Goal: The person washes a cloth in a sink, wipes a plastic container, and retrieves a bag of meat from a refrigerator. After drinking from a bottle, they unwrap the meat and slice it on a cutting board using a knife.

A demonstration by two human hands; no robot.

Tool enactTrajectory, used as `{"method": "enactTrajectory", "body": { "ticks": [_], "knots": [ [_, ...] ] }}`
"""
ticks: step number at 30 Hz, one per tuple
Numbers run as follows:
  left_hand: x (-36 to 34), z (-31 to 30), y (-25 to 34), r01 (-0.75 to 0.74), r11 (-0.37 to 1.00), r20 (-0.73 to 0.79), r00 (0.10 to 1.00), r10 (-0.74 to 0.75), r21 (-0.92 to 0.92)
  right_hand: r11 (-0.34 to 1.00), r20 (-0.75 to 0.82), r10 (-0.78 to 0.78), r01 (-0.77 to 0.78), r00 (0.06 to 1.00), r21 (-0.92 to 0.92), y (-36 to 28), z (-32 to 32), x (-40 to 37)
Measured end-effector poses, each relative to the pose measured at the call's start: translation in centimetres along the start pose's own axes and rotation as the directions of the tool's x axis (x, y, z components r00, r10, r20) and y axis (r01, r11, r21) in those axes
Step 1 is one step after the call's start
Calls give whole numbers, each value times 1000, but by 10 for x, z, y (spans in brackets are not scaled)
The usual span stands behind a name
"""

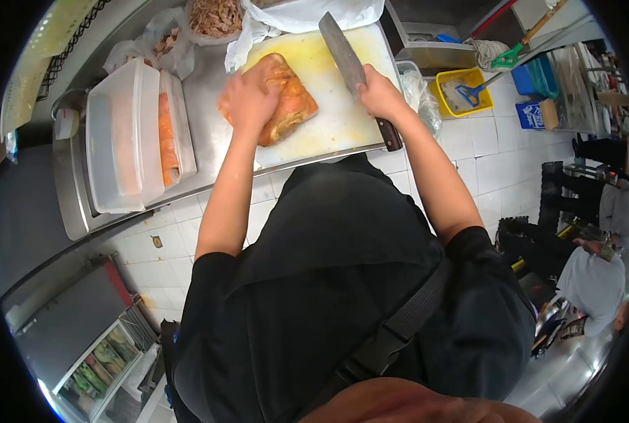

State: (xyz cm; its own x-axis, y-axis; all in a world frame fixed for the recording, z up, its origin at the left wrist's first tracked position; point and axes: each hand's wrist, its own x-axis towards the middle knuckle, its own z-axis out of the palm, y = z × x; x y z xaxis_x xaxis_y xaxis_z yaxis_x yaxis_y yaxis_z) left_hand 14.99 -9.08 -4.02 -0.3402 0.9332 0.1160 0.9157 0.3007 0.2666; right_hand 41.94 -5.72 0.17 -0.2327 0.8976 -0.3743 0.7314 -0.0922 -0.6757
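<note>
A slab of orange-brown meat [286, 106] lies on the white cutting board [342, 127], toward its left side. My left hand [252, 97] rests over the slab's left part with bent fingers, slightly blurred, gripping it from above. My right hand [380, 93] is closed around a large knife [342, 55] where the blade meets the dark handle. The broad blade points away from me and to the left, over the right side of the board, apart from the meat. Yellowish stains mark the board around the slab.
Left of the board stands a clear plastic tub [120, 134] by more orange meat [166, 141]. Bags of shredded meat [216, 15] sit behind. A yellow bucket [462, 92] is on the tiled floor at right. Other people [593, 278] are farther right.
</note>
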Motion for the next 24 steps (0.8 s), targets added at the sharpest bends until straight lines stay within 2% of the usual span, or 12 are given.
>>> {"method": "enactTrajectory", "body": {
  "ticks": [1, 2, 4, 5, 7, 10, 12, 14, 16, 18, 19, 24],
  "knots": [
    [9, -14, 19, -158, 984, 175, 970, 170, -84, 1000, -3, -4, 4, 1000, 6, 1, -1, -2],
    [13, -21, 35, -291, 937, 325, 882, 340, -191, 999, -1, -5, 5, 1000, 51, 2, -2, -3],
    [-8, 4, 55, -650, 751, 83, 760, 645, 118, 995, -1, -15, 15, 1000, 101, 5, -4, -4],
    [-13, 9, 61, -649, 750, 78, 760, 645, 129, 994, -6, -31, 31, 1000, 108, 7, -6, -4],
    [-15, 12, 71, -620, 770, 447, 737, 507, 150, 991, -17, -55, 56, 998, 124, 8, -13, -7],
    [-15, 4, 73, -629, 764, 477, 720, 504, 144, 979, 39, -12, 4, 999, 203, 13, -22, -13],
    [-16, 5, 76, -628, 763, 499, 716, 489, 153, 986, -45, -151, 153, 988, 62, 29, -13, -5],
    [-15, 3, 79, -624, 763, 508, 719, 475, 169, 985, -49, -150, 154, 987, 79, 33, -7, -2],
    [-16, 2, 80, -685, 717, 548, 652, 525, 127, 984, -49, -141, 145, 989, 104, 37, -6, 2],
    [-13, 12, 72, -705, 698, 521, 645, 559, 123, 960, -161, -252, 267, 954, 79, 44, -2, 6],
    [-15, 17, 69, -722, 682, 484, 641, 596, 116, 962, -150, -240, 256, 959, 99, 45, -3, 3],
    [-9, 15, 81, -733, 668, 600, 594, 536, 129, 967, -55, -143, 151, 988, 205, 51, -17, 2]
  ]
}}
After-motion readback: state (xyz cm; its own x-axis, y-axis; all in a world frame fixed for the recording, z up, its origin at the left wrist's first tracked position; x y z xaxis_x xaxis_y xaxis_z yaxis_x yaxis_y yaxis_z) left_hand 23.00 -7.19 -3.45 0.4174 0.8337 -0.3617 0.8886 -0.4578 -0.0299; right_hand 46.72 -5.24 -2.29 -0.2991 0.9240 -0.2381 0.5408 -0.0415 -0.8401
